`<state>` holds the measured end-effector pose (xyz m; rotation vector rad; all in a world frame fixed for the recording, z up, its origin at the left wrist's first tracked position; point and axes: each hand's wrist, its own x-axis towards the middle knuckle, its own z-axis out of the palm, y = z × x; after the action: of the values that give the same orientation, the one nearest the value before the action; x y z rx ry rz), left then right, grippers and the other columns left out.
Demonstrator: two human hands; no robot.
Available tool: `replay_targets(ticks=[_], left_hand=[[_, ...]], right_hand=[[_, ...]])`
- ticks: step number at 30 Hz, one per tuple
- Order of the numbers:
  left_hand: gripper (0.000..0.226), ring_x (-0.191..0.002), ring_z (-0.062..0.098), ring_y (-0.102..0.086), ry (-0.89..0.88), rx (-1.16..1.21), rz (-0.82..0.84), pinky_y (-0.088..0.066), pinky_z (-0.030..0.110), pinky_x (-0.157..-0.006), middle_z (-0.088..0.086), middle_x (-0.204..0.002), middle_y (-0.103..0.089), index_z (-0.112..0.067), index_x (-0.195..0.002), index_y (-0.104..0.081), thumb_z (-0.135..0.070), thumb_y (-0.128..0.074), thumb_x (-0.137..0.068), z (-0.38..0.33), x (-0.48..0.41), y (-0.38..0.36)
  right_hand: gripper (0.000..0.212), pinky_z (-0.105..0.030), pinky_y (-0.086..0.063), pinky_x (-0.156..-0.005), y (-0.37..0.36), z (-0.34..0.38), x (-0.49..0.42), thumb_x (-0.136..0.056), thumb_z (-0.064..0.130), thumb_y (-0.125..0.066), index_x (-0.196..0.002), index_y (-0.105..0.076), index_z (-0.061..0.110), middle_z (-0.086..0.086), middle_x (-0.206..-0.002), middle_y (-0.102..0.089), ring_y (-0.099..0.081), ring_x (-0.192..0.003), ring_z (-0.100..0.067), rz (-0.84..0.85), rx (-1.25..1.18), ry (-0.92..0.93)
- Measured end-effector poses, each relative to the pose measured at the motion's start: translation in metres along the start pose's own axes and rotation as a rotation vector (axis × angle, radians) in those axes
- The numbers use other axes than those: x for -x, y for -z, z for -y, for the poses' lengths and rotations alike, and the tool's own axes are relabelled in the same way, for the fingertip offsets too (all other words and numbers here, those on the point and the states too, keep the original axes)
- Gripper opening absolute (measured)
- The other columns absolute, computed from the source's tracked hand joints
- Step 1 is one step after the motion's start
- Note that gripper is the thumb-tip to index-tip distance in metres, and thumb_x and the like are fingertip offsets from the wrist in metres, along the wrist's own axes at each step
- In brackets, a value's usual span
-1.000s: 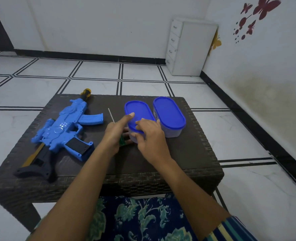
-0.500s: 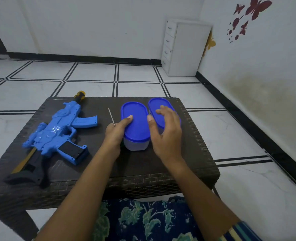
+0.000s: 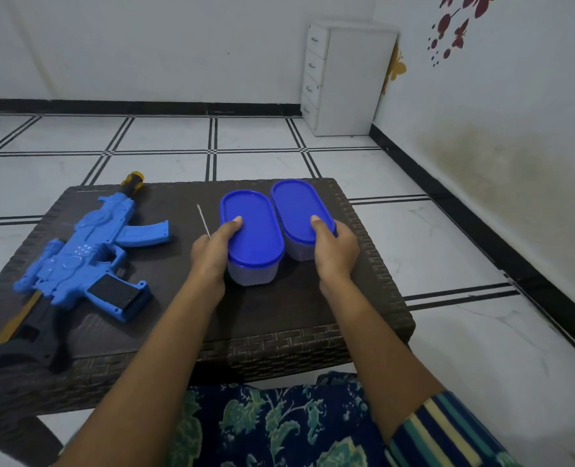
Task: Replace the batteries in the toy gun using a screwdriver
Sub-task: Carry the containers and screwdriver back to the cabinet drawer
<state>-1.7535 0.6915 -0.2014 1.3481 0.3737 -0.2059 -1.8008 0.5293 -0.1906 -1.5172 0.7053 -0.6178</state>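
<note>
A blue toy gun (image 3: 84, 261) is laid flat on the left part of a dark woven table (image 3: 279, 318). Its orange-tipped muzzle is pointed far and its black stock is placed at the near left edge. Just right of it, the thin shaft of a screwdriver (image 3: 203, 220) is seen. Its handle end is hidden behind the left hand (image 3: 212, 254), so whether it is held cannot be told. The left hand is clasped on the left side of the left container (image 3: 255, 230), with the thumb pressed on its blue lid. The right container (image 3: 293, 207), also blue-lidded, is set just beside it and slightly farther. It is gripped from its right side by the right hand (image 3: 336, 251), with the thumb laid on the lid. The hands are set apart, one on each container. A white drawer cabinet (image 3: 347, 79) is stood in the far right corner.
</note>
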Motion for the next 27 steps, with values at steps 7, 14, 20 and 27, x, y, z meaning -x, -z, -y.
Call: replay_targets(ticks=[7, 14, 20, 27], left_hand=[[0.055, -0.090, 0.018, -0.071, -0.004, 0.012, 0.029, -0.057, 0.035, -0.081, 0.003, -0.102, -0.073, -0.010, -0.112, -0.065, -0.041, -0.080, -0.069, 0.000, 0.002, 0.001], [0.038, -0.092, 0.019, -0.069, 0.011, 0.057, 0.052, -0.054, 0.032, -0.078, 0.002, -0.100, -0.073, -0.012, -0.107, -0.066, -0.035, -0.075, -0.078, -0.005, 0.012, 0.005], [0.040, -0.096, 0.021, -0.069, 0.013, 0.072, 0.106, -0.054, 0.034, -0.082, 0.005, -0.103, -0.073, -0.010, -0.109, -0.067, -0.033, -0.076, -0.077, -0.006, 0.013, 0.013], [0.041, -0.087, 0.022, -0.072, 0.050, 0.115, 0.154, -0.055, 0.032, -0.069, 0.008, -0.097, -0.075, -0.006, -0.110, -0.067, -0.029, -0.076, -0.077, -0.011, 0.014, 0.020]], right_hand=[[0.035, -0.026, -0.041, -0.053, 0.007, -0.002, 0.002, -0.087, 0.019, -0.067, -0.060, -0.056, 0.001, -0.004, -0.061, -0.048, -0.046, -0.059, -0.013, -0.064, -0.051, -0.051], [0.012, -0.021, -0.049, -0.059, 0.015, 0.004, 0.010, -0.083, 0.011, -0.070, -0.072, -0.068, 0.010, -0.001, -0.074, -0.066, -0.062, -0.073, -0.013, 0.041, -0.209, -0.143], [0.017, -0.028, -0.038, -0.060, 0.016, 0.009, 0.009, -0.071, 0.006, -0.069, -0.064, -0.054, 0.012, -0.002, -0.070, -0.058, -0.053, -0.074, -0.019, 0.095, -0.341, -0.276], [0.032, -0.026, -0.036, -0.053, 0.011, 0.023, 0.005, -0.047, 0.013, -0.055, -0.079, -0.049, 0.010, -0.010, -0.086, -0.055, -0.053, -0.074, -0.025, 0.434, -0.310, -0.322]])
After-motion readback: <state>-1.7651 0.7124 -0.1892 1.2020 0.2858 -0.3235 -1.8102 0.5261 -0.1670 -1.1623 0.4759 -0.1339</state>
